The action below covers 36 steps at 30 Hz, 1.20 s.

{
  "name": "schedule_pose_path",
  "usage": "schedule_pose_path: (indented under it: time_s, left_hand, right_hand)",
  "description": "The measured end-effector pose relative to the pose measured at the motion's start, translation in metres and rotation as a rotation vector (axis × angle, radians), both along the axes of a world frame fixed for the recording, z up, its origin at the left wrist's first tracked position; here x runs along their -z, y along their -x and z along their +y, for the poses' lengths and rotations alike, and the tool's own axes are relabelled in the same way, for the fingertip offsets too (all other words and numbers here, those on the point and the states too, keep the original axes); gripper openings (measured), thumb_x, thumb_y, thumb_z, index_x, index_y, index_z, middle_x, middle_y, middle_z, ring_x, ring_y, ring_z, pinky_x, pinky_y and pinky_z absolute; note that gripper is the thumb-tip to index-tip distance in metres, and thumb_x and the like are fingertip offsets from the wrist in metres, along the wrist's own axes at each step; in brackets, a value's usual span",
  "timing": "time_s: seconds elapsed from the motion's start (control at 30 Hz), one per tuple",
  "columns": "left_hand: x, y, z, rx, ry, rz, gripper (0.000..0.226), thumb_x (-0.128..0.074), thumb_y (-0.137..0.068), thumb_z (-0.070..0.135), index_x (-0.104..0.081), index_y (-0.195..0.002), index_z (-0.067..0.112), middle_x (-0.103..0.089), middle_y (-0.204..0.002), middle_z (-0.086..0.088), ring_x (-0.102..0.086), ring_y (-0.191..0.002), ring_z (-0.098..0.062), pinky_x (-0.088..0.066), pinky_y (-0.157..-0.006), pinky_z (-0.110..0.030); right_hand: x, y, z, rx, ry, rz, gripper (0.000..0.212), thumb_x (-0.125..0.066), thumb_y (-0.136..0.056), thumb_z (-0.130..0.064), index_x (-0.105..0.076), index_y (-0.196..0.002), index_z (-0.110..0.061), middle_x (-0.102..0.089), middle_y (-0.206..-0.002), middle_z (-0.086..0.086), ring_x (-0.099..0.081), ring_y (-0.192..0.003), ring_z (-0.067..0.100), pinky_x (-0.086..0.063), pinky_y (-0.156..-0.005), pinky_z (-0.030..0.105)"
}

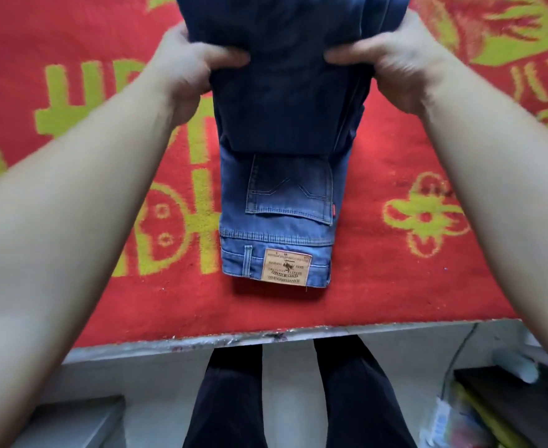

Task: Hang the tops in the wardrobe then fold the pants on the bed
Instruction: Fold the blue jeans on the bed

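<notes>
A pair of blue jeans (279, 205) lies lengthwise on the bed, waistband with a tan leather patch toward me and a back pocket facing up. The darker leg part is folded back over the seat. My left hand (188, 69) grips the left edge of that folded leg part, thumb on top. My right hand (392, 59) grips the right edge the same way. The far end of the jeans runs out of the top of the view.
The bed (395, 286) is covered by a red blanket with yellow-green patterns; its near edge runs across the lower view. My legs in dark trousers (298, 399) stand against it. A grey box (72, 421) sits on the floor at left, bags and a dark shelf at right.
</notes>
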<state>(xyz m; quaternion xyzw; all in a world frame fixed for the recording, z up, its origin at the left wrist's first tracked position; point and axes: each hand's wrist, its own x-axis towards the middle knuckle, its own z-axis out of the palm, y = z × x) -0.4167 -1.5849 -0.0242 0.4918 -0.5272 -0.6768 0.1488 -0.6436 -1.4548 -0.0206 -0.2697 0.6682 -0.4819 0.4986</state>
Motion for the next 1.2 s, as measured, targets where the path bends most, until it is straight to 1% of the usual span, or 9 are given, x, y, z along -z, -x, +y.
schedule_pose_path:
  time_s: [0.17, 0.3, 0.4, 0.5, 0.6, 0.83, 1.0, 1.1, 1.2]
  left_hand:
    - [0.000, -0.053, 0.046, 0.075, -0.003, 0.000, 0.053, -0.080, -0.067, 0.000, -0.066, -0.115, 0.016, -0.070, -0.117, 0.000, -0.066, -0.109, -0.015, -0.052, -0.094, -0.037]
    - [0.000, -0.095, 0.092, 0.090, 0.095, -0.136, 0.053, -0.088, -0.064, 0.016, -0.068, -0.113, 0.014, -0.070, -0.109, 0.004, -0.066, -0.096, -0.002, -0.053, -0.083, -0.022]
    - [0.021, -0.126, 0.133, 0.143, 0.240, -0.273, 0.045, -0.082, -0.071, 0.005, -0.061, -0.107, 0.020, -0.063, -0.110, -0.002, -0.059, -0.081, 0.007, -0.049, -0.077, -0.017]
    - [0.055, -0.158, 0.169, 0.393, 0.417, -0.478, 0.050, -0.071, -0.078, 0.005, -0.066, -0.121, 0.031, -0.050, -0.132, -0.006, -0.057, -0.111, -0.024, -0.047, -0.098, -0.037]
    - [0.079, -0.179, 0.189, 0.732, 0.503, -0.624, 0.065, -0.069, -0.084, 0.014, -0.050, -0.138, 0.044, -0.048, -0.141, -0.007, -0.049, -0.124, -0.030, -0.049, -0.096, -0.044]
    - [0.063, -0.159, 0.191, 0.422, 0.869, -0.591, 0.040, -0.052, -0.077, 0.002, -0.075, -0.103, 0.021, -0.057, -0.128, -0.013, -0.052, -0.114, -0.036, -0.045, -0.088, -0.041]
    - [0.045, -0.152, 0.196, 0.209, 0.947, -0.460, 0.027, -0.052, -0.077, 0.003, -0.075, -0.085, 0.015, -0.069, -0.111, -0.003, -0.058, -0.111, -0.029, -0.037, -0.090, -0.039]
    - [0.044, -0.136, 0.205, 0.341, 1.033, -0.494, 0.034, -0.049, -0.088, 0.012, -0.068, -0.116, 0.013, -0.056, -0.138, -0.012, -0.047, -0.132, -0.032, -0.035, -0.103, -0.044]
    - [0.075, -0.121, 0.216, 0.821, 1.028, -0.744, 0.055, -0.031, -0.104, 0.043, -0.027, -0.154, 0.022, -0.013, -0.162, -0.020, -0.012, -0.150, -0.034, -0.019, -0.115, -0.060]
  right_hand:
    - [-0.013, -0.033, 0.058, -0.033, 0.011, 0.050, 0.053, -0.086, -0.064, 0.006, -0.066, -0.112, -0.006, -0.072, -0.112, 0.007, -0.070, -0.105, 0.015, -0.055, -0.091, 0.030]
    - [-0.005, -0.074, 0.118, -0.110, 0.030, 0.250, 0.063, -0.090, -0.067, -0.004, -0.055, -0.119, -0.011, -0.063, -0.115, 0.005, -0.063, -0.101, 0.001, -0.050, -0.094, 0.025]
    - [0.022, -0.093, 0.166, -0.208, 0.026, 0.572, 0.045, -0.079, -0.072, -0.016, -0.062, -0.114, -0.015, -0.057, -0.124, 0.002, -0.058, -0.120, 0.018, -0.042, -0.106, 0.029]
    - [0.058, -0.099, 0.207, -0.523, 0.020, 0.900, 0.033, -0.063, -0.085, -0.004, -0.063, -0.116, -0.015, -0.050, -0.143, 0.013, -0.050, -0.132, 0.031, -0.045, -0.106, 0.041]
    - [0.082, -0.103, 0.233, -0.786, -0.004, 1.070, 0.055, -0.058, -0.080, 0.009, -0.058, -0.131, -0.015, -0.037, -0.155, 0.018, -0.044, -0.136, 0.042, -0.051, -0.095, 0.050]
    - [0.053, -0.142, 0.234, -0.257, -0.059, 1.057, 0.037, -0.054, -0.089, -0.008, -0.067, -0.123, -0.011, -0.047, -0.148, 0.018, -0.045, -0.135, 0.035, -0.042, -0.106, 0.045]
    - [0.056, -0.167, 0.226, -0.413, -0.125, 1.202, 0.062, -0.049, -0.100, -0.045, -0.040, -0.150, -0.009, -0.021, -0.158, 0.029, -0.021, -0.147, 0.045, -0.023, -0.118, 0.056]
    - [0.077, -0.174, 0.226, -0.592, -0.196, 1.290, 0.074, -0.043, -0.099, -0.056, -0.027, -0.156, -0.013, -0.015, -0.161, 0.028, -0.015, -0.150, 0.044, -0.020, -0.118, 0.059]
    - [0.099, -0.174, 0.222, -0.648, -0.252, 1.315, 0.078, -0.039, -0.099, -0.059, -0.020, -0.158, -0.013, -0.014, -0.162, 0.026, -0.013, -0.150, 0.044, -0.018, -0.119, 0.059]
